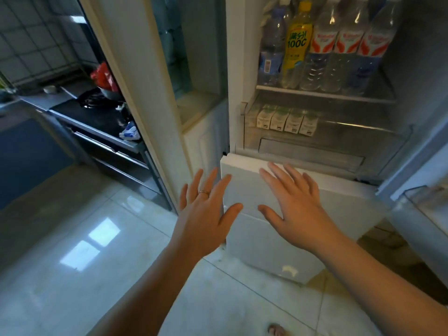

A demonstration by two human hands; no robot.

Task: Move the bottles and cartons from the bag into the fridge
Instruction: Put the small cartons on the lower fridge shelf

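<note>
The white fridge (pixel 236 69) stands open ahead of me. On its glass shelf (pixel 322 95) stand several bottles: a yellow one (pixel 294 44) and clear ones with red and white labels (pixel 346 42). Below the shelf, several small white and green cartons (pixel 287 118) sit in a row in a clear drawer. My left hand (pixel 206 209) and my right hand (pixel 294 204) are held out flat with fingers spread, in front of the white lower door (pixel 249 241), holding nothing. No bag is in view.
The fridge's upper door (pixel 421 180) swings out at the right, with a clear door bin. To the left a doorway shows a kitchen counter with a gas hob (pixel 97 103) and a red bag (pixel 104 76). Glossy pale floor tiles (pixel 84 263) lie below.
</note>
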